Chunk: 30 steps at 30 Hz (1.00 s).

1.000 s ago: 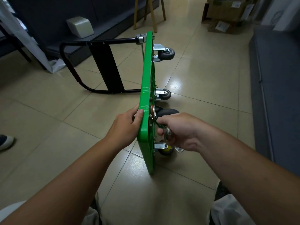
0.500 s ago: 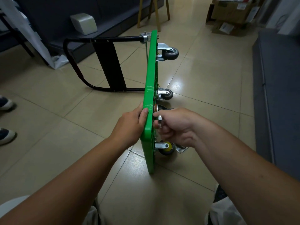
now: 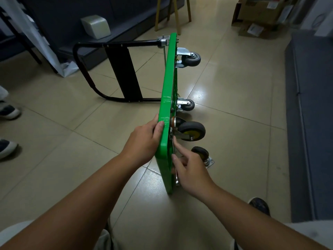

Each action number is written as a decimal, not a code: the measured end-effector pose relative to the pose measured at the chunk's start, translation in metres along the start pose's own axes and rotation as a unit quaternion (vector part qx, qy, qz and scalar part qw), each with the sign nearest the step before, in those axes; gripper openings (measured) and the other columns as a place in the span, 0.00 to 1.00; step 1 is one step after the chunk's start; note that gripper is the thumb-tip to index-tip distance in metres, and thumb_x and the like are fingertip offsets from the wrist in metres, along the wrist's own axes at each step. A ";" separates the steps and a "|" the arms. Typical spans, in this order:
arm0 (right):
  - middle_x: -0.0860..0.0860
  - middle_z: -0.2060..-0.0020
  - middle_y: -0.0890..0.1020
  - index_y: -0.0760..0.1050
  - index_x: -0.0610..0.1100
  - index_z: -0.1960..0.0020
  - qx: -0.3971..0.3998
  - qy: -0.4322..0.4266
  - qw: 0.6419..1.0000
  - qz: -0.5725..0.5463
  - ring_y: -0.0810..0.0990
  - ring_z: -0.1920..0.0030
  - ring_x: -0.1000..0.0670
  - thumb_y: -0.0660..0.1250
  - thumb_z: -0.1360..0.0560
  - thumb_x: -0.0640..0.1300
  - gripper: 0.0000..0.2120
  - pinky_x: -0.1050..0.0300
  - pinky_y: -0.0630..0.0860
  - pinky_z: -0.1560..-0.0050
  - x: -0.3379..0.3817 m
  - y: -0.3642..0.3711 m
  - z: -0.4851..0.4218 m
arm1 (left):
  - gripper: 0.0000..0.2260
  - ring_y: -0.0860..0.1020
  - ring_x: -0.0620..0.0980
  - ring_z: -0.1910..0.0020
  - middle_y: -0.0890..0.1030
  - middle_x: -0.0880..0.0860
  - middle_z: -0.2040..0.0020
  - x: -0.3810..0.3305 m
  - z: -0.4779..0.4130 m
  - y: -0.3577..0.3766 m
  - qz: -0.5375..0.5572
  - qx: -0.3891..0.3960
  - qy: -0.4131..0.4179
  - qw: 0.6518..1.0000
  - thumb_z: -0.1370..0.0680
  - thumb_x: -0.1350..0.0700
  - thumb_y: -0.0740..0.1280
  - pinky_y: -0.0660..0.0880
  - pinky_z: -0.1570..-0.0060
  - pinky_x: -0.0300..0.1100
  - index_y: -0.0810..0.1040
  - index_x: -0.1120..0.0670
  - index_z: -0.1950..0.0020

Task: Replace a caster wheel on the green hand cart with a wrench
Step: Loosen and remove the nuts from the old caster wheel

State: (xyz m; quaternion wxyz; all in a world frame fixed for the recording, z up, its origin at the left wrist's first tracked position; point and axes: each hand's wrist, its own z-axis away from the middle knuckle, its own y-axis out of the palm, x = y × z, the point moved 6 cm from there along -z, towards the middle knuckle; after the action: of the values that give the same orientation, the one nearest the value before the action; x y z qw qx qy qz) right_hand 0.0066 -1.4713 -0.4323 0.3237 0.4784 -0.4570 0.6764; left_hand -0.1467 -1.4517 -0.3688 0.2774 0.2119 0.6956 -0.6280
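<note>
Wrench work on the green hand cart (image 3: 166,105), tipped onto its long edge on the tiled floor (image 3: 234,141).

The left hand (image 3: 144,139) grips the cart's upper edge, fingers together. The right hand (image 3: 191,170) pinches the wrench (image 3: 177,178) against the underside at the near end, index finger stretched along it, below a yellow-hubbed caster (image 3: 191,131). A loose caster (image 3: 200,153) lies on the floor beside it.

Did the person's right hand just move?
Yes. The right hand slid along the green plastic cart deck toward its near end, uncovering the yellow-hubbed caster.
</note>
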 end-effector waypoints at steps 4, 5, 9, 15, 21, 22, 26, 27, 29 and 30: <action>0.53 0.44 0.84 0.56 0.72 0.25 -0.059 -0.103 0.989 0.091 0.81 0.47 0.59 0.63 0.18 0.42 0.32 0.62 0.78 0.42 -0.020 -0.004 -0.008 | 0.21 0.82 0.51 0.53 0.84 0.56 0.45 0.000 0.001 -0.001 0.025 0.013 -0.005 1.000 0.14 0.44 0.54 0.81 0.51 0.55 0.65 0.44 0.20; 0.53 0.42 0.83 0.56 0.70 0.24 -0.068 -0.121 0.985 0.101 0.81 0.44 0.59 0.63 0.18 0.42 0.32 0.63 0.77 0.41 -0.021 -0.003 -0.010 | 0.23 0.83 0.50 0.51 0.84 0.54 0.43 -0.002 0.001 -0.001 0.035 0.026 -0.007 0.999 0.15 0.42 0.56 0.82 0.51 0.53 0.64 0.43 0.20; 0.59 0.42 0.79 0.56 0.67 0.24 -0.079 -0.116 0.986 0.092 0.77 0.44 0.63 0.62 0.17 0.41 0.30 0.75 0.72 0.44 -0.021 0.001 -0.012 | 0.36 0.79 0.46 0.39 0.80 0.47 0.35 -0.005 0.002 0.002 0.050 0.095 0.013 0.994 0.23 0.36 0.68 0.84 0.48 0.47 0.58 0.42 0.18; 0.54 0.67 0.79 0.60 0.68 0.27 -0.013 -0.026 0.996 0.083 0.76 0.66 0.59 0.64 0.18 0.42 0.28 0.64 0.73 0.61 -0.022 -0.016 0.016 | 0.35 0.81 0.42 0.49 0.81 0.47 0.44 -0.008 0.005 -0.003 0.076 0.101 0.010 0.992 0.23 0.50 0.72 0.85 0.55 0.45 0.60 0.45 0.19; 0.47 0.70 0.82 0.76 0.51 0.33 0.006 0.173 0.965 -0.198 0.69 0.76 0.55 0.65 0.18 0.42 0.15 0.63 0.67 0.75 0.021 -0.025 0.023 | 0.31 0.84 0.45 0.52 0.84 0.48 0.45 -0.005 0.013 -0.005 0.089 0.085 0.018 0.992 0.23 0.51 0.72 0.85 0.59 0.47 0.65 0.40 0.23; 0.47 0.70 0.82 0.77 0.49 0.36 0.014 0.206 0.952 -0.225 0.68 0.76 0.54 0.66 0.19 0.43 0.12 0.63 0.66 0.75 0.028 -0.025 0.021 | 0.31 0.84 0.44 0.52 0.84 0.47 0.45 -0.006 0.016 -0.005 0.088 0.085 0.023 0.992 0.23 0.50 0.73 0.85 0.59 0.47 0.64 0.37 0.24; 0.48 0.73 0.78 0.78 0.40 0.51 0.047 0.255 0.929 -0.263 0.64 0.77 0.54 0.66 0.19 0.42 0.06 0.64 0.58 0.76 0.052 -0.030 0.010 | 0.32 0.83 0.43 0.50 0.84 0.45 0.44 -0.003 0.021 -0.005 0.068 0.095 0.030 0.993 0.23 0.44 0.72 0.85 0.55 0.47 0.62 0.35 0.23; 0.48 0.74 0.76 0.76 0.41 0.55 0.053 0.252 0.928 -0.271 0.63 0.77 0.54 0.64 0.19 0.41 0.07 0.64 0.56 0.76 0.057 -0.032 0.007 | 0.32 0.83 0.44 0.48 0.83 0.44 0.43 -0.003 0.022 -0.005 0.061 0.099 0.032 0.993 0.23 0.42 0.71 0.84 0.54 0.47 0.61 0.35 0.22; 0.49 0.74 0.74 0.72 0.42 0.57 0.058 0.250 0.926 -0.277 0.63 0.77 0.54 0.63 0.19 0.40 0.08 0.64 0.55 0.76 0.063 -0.036 0.002 | 0.30 0.82 0.44 0.45 0.81 0.43 0.40 -0.004 0.022 -0.004 0.065 0.107 0.031 0.992 0.22 0.38 0.68 0.84 0.50 0.47 0.61 0.35 0.22; 0.49 0.75 0.73 0.72 0.42 0.57 0.063 0.252 0.926 -0.276 0.63 0.77 0.54 0.63 0.18 0.39 0.08 0.64 0.55 0.77 0.066 -0.037 0.002 | 0.29 0.82 0.45 0.44 0.81 0.44 0.39 -0.003 0.022 -0.003 0.076 0.113 0.024 0.990 0.21 0.35 0.65 0.84 0.48 0.49 0.62 0.35 0.22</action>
State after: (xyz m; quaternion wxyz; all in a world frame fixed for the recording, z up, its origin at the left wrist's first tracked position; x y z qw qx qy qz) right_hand 0.0177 -1.4592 -0.3589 0.5710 0.4189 -0.1671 0.6860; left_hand -0.1432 -1.4736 -0.3657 0.2818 0.3096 0.6088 -0.6739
